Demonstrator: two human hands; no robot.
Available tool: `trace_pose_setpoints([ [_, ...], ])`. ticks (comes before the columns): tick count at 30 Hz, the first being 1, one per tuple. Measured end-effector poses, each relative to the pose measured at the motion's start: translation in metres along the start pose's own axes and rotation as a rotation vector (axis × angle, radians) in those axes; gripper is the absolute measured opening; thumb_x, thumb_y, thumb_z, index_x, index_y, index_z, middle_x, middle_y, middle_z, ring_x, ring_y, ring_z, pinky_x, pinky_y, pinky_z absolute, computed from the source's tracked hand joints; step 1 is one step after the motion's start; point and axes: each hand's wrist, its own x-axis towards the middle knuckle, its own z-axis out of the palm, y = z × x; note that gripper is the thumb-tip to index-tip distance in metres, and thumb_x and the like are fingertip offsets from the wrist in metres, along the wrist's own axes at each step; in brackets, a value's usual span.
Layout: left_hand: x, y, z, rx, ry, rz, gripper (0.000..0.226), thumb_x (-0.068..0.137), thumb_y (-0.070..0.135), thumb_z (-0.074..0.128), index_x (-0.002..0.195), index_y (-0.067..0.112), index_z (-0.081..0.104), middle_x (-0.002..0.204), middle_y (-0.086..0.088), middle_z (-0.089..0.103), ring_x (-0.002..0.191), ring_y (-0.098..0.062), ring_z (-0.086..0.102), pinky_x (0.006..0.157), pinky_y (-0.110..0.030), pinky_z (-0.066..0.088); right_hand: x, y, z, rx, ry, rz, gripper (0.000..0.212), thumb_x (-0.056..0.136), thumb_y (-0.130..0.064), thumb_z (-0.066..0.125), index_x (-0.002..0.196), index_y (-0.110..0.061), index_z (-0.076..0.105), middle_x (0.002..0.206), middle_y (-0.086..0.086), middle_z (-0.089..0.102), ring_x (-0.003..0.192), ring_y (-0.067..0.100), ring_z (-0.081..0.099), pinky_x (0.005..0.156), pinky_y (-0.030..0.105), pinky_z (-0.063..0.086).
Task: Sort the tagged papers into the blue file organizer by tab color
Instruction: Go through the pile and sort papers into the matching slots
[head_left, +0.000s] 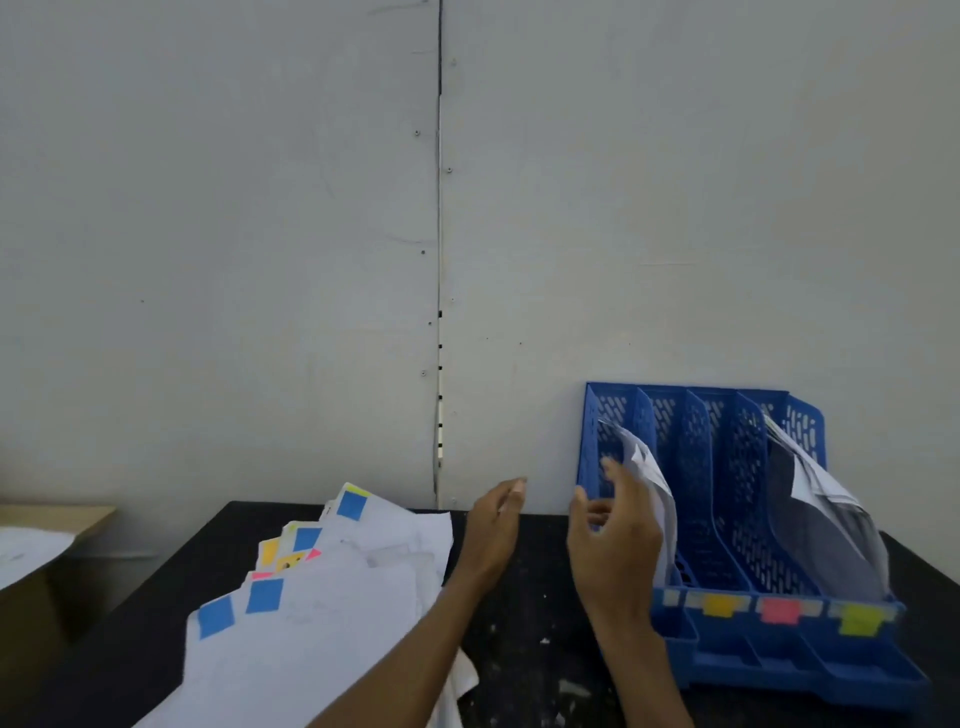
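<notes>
The blue file organizer (727, 467) stands at the back right of the black table (524, 613), its front carrying orange (719, 605), pink (778, 611) and yellow-green (857, 619) labels. A white paper (649, 478) leans in its leftmost slot and more papers (826, 514) fill the rightmost slot. My right hand (615, 545) is at the leftmost slot beside that paper, fingers loosely spread; no grip shows. My left hand (493, 525) hovers open between the organizer and a fanned pile of tagged papers (332, 603) with blue, orange, pink and yellow tabs.
A grey panelled wall (311, 260) rises straight behind the table. To the far left a lower wooden surface (57, 514) carries a white sheet (26, 551). The organizer's two middle slots hold nothing visible.
</notes>
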Motion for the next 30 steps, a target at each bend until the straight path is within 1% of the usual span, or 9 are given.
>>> trace_pose_setpoints([
  [3, -0.011, -0.028, -0.049, 0.17, 0.208, 0.014, 0.026, 0.097, 0.02, 0.055, 0.121, 0.013, 0.064, 0.123, -0.003, 0.064, 0.114, -0.016, 0.059, 0.098, -0.02, 0.041, -0.037, -0.016, 0.023, 0.033, -0.289, 0.136, 0.024, 0.088, -0.016, 0.067, 0.11, -0.009, 0.065, 0.088, -0.003, 0.064, 0.073, 0.004, 0.059, 0.066, 0.009, 0.044],
  [6, -0.028, -0.047, -0.103, 0.409, 0.347, -0.034, 0.026, 0.094, 0.016, 0.057, 0.118, 0.009, 0.064, 0.121, -0.009, 0.064, 0.115, -0.025, 0.057, 0.1, -0.028, 0.04, -0.074, -0.034, 0.051, 0.028, -0.57, 0.316, 0.017, 0.087, -0.029, 0.068, 0.099, -0.016, 0.067, 0.08, -0.009, 0.063, 0.074, 0.005, 0.061, 0.065, 0.01, 0.046],
  [9, -0.054, -0.061, -0.153, 0.63, 0.49, -0.165, 0.03, 0.094, 0.018, 0.054, 0.122, 0.009, 0.063, 0.124, -0.011, 0.061, 0.117, -0.028, 0.053, 0.1, -0.035, 0.04, -0.113, -0.061, 0.078, -0.126, -0.801, 0.396, 0.04, 0.087, -0.049, 0.062, 0.112, -0.018, 0.063, 0.106, -0.002, 0.067, 0.097, 0.014, 0.063, 0.083, 0.024, 0.051],
  [11, -0.073, -0.069, -0.184, 0.823, 0.573, -0.325, 0.032, 0.094, 0.023, 0.054, 0.123, 0.011, 0.062, 0.124, -0.01, 0.059, 0.116, -0.027, 0.052, 0.097, -0.037, 0.041, -0.14, -0.082, 0.094, -0.26, -0.912, 0.422, 0.061, 0.087, -0.06, 0.055, 0.131, -0.018, 0.053, 0.131, 0.001, 0.057, 0.12, 0.018, 0.054, 0.096, 0.028, 0.044],
  [13, -0.087, -0.076, -0.202, 0.905, 0.622, -0.434, 0.031, 0.093, 0.027, 0.055, 0.12, 0.013, 0.063, 0.123, -0.01, 0.057, 0.115, -0.028, 0.05, 0.095, -0.041, 0.041, -0.159, -0.092, 0.104, -0.401, -0.932, 0.42, 0.072, 0.085, -0.066, 0.052, 0.139, -0.018, 0.042, 0.143, 0.002, 0.045, 0.132, 0.022, 0.042, 0.104, 0.033, 0.039],
  [16, -0.104, -0.086, -0.222, 0.925, 0.58, -0.499, 0.032, 0.094, 0.03, 0.053, 0.12, 0.014, 0.06, 0.121, -0.01, 0.056, 0.115, -0.029, 0.049, 0.096, -0.042, 0.039, -0.178, -0.101, 0.113, -0.551, -0.869, 0.363, 0.061, 0.087, -0.062, 0.051, 0.13, -0.019, 0.046, 0.136, 0.002, 0.045, 0.127, 0.023, 0.041, 0.103, 0.036, 0.036],
  [22, -0.118, -0.097, -0.231, 0.745, 0.637, -0.372, 0.037, 0.088, 0.016, 0.066, 0.123, 0.007, 0.062, 0.123, -0.013, 0.057, 0.11, -0.03, 0.053, 0.091, -0.04, 0.046, -0.196, -0.102, 0.113, -0.552, -0.736, 0.285, 0.048, 0.092, -0.058, 0.044, 0.121, -0.021, 0.054, 0.12, -0.003, 0.053, 0.114, 0.017, 0.046, 0.094, 0.032, 0.036],
  [25, -0.121, -0.098, -0.231, 0.598, 0.714, -0.325, 0.035, 0.08, 0.002, 0.072, 0.115, 0.003, 0.067, 0.12, -0.016, 0.058, 0.104, -0.031, 0.057, 0.084, -0.039, 0.052, -0.2, -0.099, 0.111, -0.509, -0.694, 0.289, 0.042, 0.093, -0.052, 0.045, 0.121, -0.022, 0.054, 0.121, -0.004, 0.054, 0.114, 0.017, 0.046, 0.095, 0.031, 0.036],
  [30, -0.122, -0.097, -0.232, 0.544, 0.78, -0.289, 0.018, 0.078, 0.003, 0.075, 0.095, 0.006, 0.07, 0.109, -0.015, 0.062, 0.096, -0.03, 0.059, 0.081, -0.041, 0.052, -0.203, -0.099, 0.112, -0.496, -0.639, 0.282, 0.041, 0.093, -0.048, 0.049, 0.121, -0.02, 0.057, 0.119, -0.002, 0.056, 0.112, 0.019, 0.048, 0.094, 0.032, 0.039],
])
